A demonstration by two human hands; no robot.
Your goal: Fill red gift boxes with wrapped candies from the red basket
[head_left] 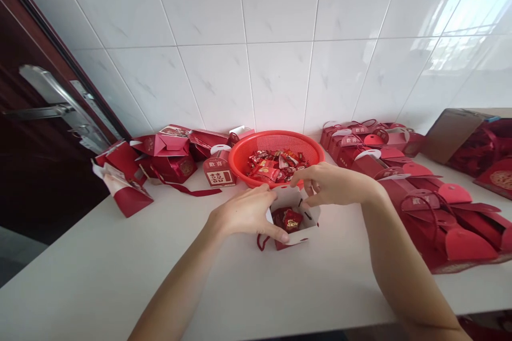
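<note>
A small red gift box (302, 235) with a white inside stands open on the white table, with red and gold wrapped candies (291, 219) in it. My left hand (250, 213) grips its left side, the thumb along the front flap and the fingers at the back. At the box's back right edge is my right hand (326, 184), its fingers curled and the index finger reaching over the rim; whether it pinches a flap is hard to tell. A red cord loop (262, 242) lies at the box's left. Just behind sits a red plastic basket (276, 141) holding many candies (266, 170).
Red boxes (172, 154) and a ribbon (196, 192) lie at the back left, near a small upright box (220, 170). Rows of red boxes (424, 208) fill the right side. A cardboard carton (452, 136) stands at the far right. A tiled wall (280, 85) runs behind.
</note>
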